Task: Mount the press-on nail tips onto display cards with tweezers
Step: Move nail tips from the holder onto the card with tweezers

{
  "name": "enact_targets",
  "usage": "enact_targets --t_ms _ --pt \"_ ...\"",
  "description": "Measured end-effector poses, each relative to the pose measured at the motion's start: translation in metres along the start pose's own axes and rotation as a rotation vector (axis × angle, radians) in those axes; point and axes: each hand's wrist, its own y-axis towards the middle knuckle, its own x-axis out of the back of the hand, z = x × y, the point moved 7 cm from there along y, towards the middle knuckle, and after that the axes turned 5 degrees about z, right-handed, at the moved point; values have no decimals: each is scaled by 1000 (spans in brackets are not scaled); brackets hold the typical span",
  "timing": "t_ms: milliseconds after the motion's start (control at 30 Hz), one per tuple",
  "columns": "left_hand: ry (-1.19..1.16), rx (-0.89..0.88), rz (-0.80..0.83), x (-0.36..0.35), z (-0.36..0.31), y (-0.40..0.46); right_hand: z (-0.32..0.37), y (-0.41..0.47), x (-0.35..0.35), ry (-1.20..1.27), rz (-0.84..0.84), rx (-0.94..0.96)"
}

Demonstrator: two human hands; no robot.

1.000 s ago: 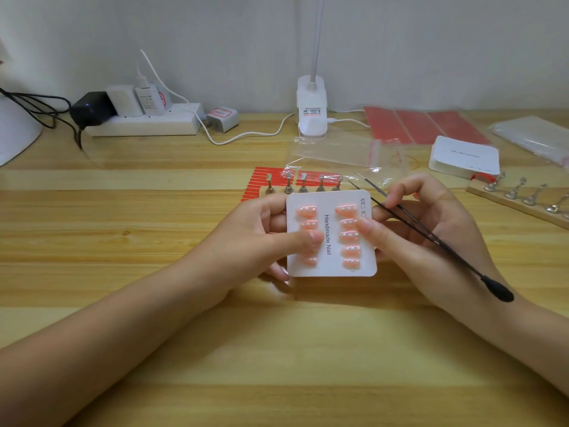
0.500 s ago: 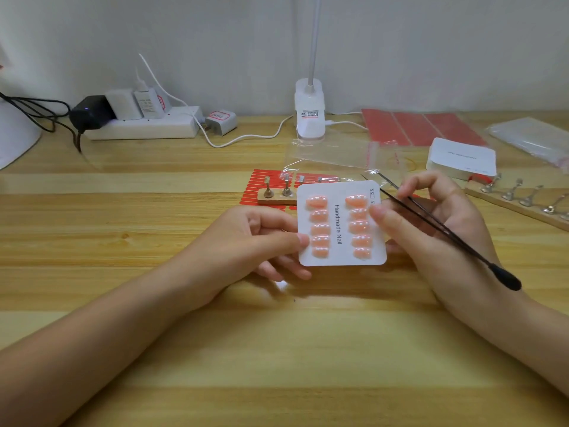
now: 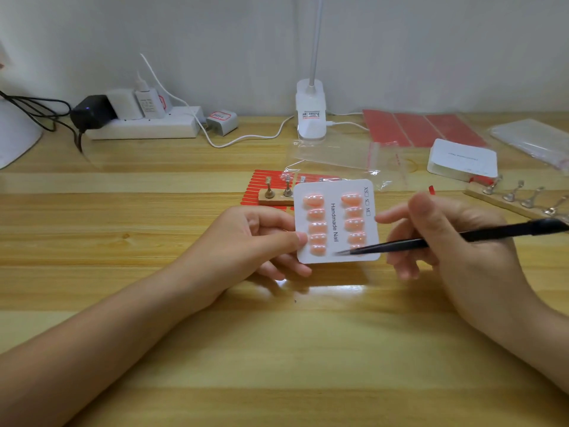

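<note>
My left hand point(image 3: 255, 238) pinches the left edge of a white display card point(image 3: 335, 192) printed "Handmade Nail", thumb on its front, and holds it tilted above the table. Two columns of pink nail tips point(image 3: 315, 224) are stuck on the card. My right hand point(image 3: 455, 241) grips black tweezers point(image 3: 446, 238) that lie nearly level, handle to the right. Their tips point left over the card's lower right corner, at the lowest tip of the right column.
Behind the card are a small wooden nail stand point(image 3: 275, 195) on a red strip sheet point(image 3: 261, 186), a clear zip bag point(image 3: 341, 155) and a lamp base point(image 3: 311, 115). At right lie a white card stack point(image 3: 462, 160), red sheets point(image 3: 421, 129) and a second stand point(image 3: 520, 200). A power strip point(image 3: 144, 127) sits back left.
My right hand let go of the card's right edge and swung the tweezers round, tips now pointing left over the card. The card has shifted slightly right.
</note>
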Motion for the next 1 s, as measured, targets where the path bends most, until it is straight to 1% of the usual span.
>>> enact_targets --t_ms 167,600,733,1000 --pt "-5 -1 13 -1 0 0 -3 -1 3 21 -82 -76" --pt "-19 -13 19 -1 0 0 -15 2 4 93 -146 -194" --pt "-16 -10 9 -1 1 1 -16 2 3 88 -125 -190" --pt "-13 -4 -14 -1 1 1 -12 2 -1 35 -92 -121"
